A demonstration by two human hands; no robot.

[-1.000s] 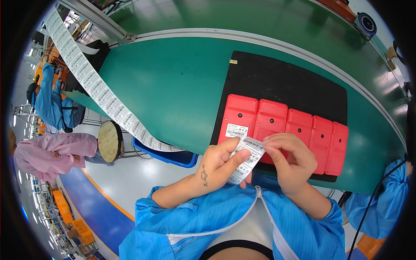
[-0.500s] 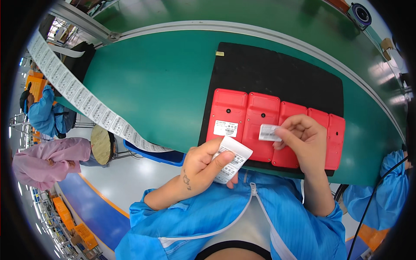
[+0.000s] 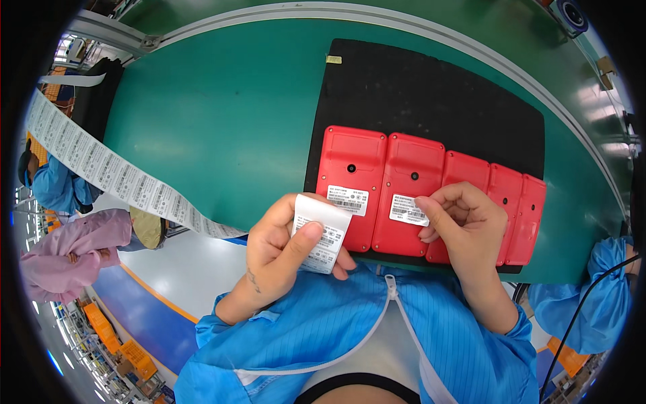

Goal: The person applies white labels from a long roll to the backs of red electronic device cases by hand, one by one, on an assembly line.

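Observation:
My left hand (image 3: 272,246) is closed around a short strip of white printed labels (image 3: 331,217), its thumb across the front. A single white label (image 3: 406,210) lies over the lower part of the second red device (image 3: 412,151) from the left, and the thumb and forefinger of my right hand (image 3: 471,225) pinch its right edge. Whether the whole label touches the casing I cannot tell. The leftmost red device (image 3: 352,145) bears a similar label (image 3: 348,200). Further red devices (image 3: 469,165) stand side by side to the right, partly behind my right hand.
Under the devices lies a black mat (image 3: 431,87) on the green table (image 3: 215,114). A long label strip (image 3: 128,168) hangs across the left side, down to a blue bin (image 3: 237,240). People in pink (image 3: 81,249) and blue (image 3: 60,182) smocks are at the left; another blue sleeve (image 3: 579,296) shows at the right.
The single label in my right hand has come down and left onto the second device, turning flat to it. My left hand with the label strip has moved left, away from the devices.

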